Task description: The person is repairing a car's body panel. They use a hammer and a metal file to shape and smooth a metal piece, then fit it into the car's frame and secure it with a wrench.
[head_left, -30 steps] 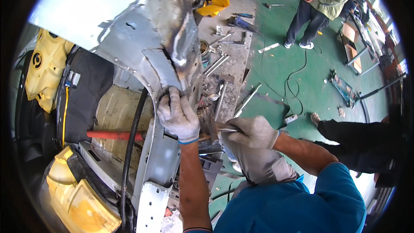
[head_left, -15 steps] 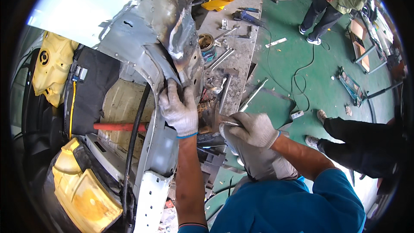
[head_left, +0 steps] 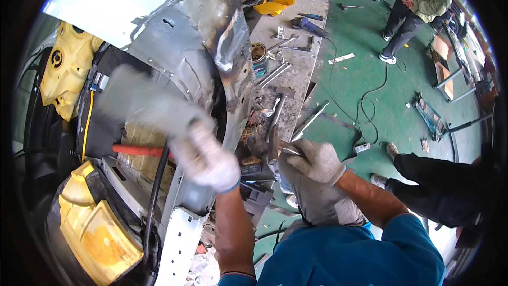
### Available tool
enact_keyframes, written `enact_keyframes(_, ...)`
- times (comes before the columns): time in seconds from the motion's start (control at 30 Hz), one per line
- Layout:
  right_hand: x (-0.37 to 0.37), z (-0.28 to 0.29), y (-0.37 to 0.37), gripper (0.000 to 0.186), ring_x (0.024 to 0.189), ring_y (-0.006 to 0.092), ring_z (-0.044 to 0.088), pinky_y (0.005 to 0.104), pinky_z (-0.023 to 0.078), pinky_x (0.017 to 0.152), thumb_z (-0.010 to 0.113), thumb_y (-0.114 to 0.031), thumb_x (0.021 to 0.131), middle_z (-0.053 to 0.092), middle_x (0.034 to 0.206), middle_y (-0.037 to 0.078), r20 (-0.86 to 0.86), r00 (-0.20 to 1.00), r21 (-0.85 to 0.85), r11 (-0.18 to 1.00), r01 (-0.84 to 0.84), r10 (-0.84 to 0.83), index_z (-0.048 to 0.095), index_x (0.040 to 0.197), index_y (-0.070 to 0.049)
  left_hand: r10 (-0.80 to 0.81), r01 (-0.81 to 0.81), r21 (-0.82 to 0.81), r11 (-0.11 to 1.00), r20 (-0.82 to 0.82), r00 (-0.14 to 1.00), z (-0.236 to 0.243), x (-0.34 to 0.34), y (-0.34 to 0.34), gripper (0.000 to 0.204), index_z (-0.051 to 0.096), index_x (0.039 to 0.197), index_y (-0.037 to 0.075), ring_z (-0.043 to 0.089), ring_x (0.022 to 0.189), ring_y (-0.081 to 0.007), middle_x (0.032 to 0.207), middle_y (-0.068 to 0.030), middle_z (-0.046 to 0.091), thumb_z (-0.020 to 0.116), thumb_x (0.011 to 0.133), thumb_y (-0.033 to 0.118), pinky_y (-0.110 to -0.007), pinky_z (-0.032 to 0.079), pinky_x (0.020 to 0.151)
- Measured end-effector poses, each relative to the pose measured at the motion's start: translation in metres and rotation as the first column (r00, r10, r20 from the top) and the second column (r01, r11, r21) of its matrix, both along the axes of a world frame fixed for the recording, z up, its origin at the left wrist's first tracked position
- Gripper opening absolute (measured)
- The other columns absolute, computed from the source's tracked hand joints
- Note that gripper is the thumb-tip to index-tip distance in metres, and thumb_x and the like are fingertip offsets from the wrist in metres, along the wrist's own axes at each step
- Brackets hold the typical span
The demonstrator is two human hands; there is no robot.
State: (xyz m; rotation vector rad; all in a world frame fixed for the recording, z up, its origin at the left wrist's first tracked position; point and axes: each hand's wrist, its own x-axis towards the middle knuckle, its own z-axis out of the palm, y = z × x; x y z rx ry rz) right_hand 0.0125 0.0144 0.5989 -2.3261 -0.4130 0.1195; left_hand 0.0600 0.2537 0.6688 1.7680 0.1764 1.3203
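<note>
My left hand, in a whitish work glove, is closed round one end of a grey sheet-metal piece. Motion smears both, and the piece sticks out to the left over the car's inside. Just beyond that hand stands the bare grey car body, with scorched, rough metal along its right edge and a dark opening in it. By my thigh, my gloved right hand grips a hammer by its handle; the hammer's head points left toward the workbench.
Right of the car, a dusty workbench carries a yellow hard hat, a blue power tool, a can and metal bars. A cable snakes across the green floor. Two people stand at the right. Yellow foam and a red bar lie left.
My left hand has pulled the sheet-metal piece away from the car body and swung it left, exposing a dark opening. The right hand keeps its grip on the hammer, nearly still.
</note>
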Motion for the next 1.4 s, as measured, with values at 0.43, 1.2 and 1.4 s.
enact_keyframes(0.43, 0.008, -0.002, -0.004, 0.043, 0.094, 0.0468, 0.074, 0.0531, 0.059, 0.081, 0.070, -0.040, 0.101, 0.075, 0.100, 0.025, 0.019, 1.000, -0.052, 0.999, 0.000, 0.001, 0.069, 0.122, -0.003, 0.637, 0.221, 0.845, 0.488, -0.517, 0.572, -0.026, -0.012, 0.246, 0.030, 0.074, 0.120, 0.010, 0.073, 0.099, -0.0341, 0.109, -0.0146, 0.070, 0.074, 0.094, 0.024, -0.048, 0.063, 0.084)
enact_keyframes(1.2, 0.008, 0.004, -0.013, 0.038, 0.088, 0.0446, 0.074, 0.0515, 0.058, 0.078, 0.071, -0.038, 0.099, 0.073, 0.092, 0.027, -0.005, 1.000, -0.123, 0.992, 0.025, -0.026, 0.075, 0.111, -0.001, 0.198, 0.169, 0.407, 0.897, -0.715, 0.670, -0.043, -0.062, 0.242, 0.042, 0.074, 0.132, 0.002, 0.071, 0.119, -0.0451, 0.127, -0.0273, 0.074, 0.070, 0.105, 0.034, -0.053, 0.056, 0.102)
enact_keyframes(1.4, 0.004, 0.023, -0.012, 0.047, 0.092, 0.0427, 0.074, 0.0477, 0.057, 0.085, 0.071, -0.038, 0.098, 0.072, 0.099, 0.029, -0.291, 0.952, 0.116, 0.984, 0.137, -0.098, 0.070, 0.122, 0.003, 0.011, 0.410, 0.373, 0.832, -0.751, 0.661, -0.025, -0.044, 0.148, 0.049, 0.071, 0.131, -0.004, 0.070, 0.115, -0.0480, 0.124, -0.0307, 0.072, 0.079, 0.096, 0.029, -0.051, 0.056, 0.102)
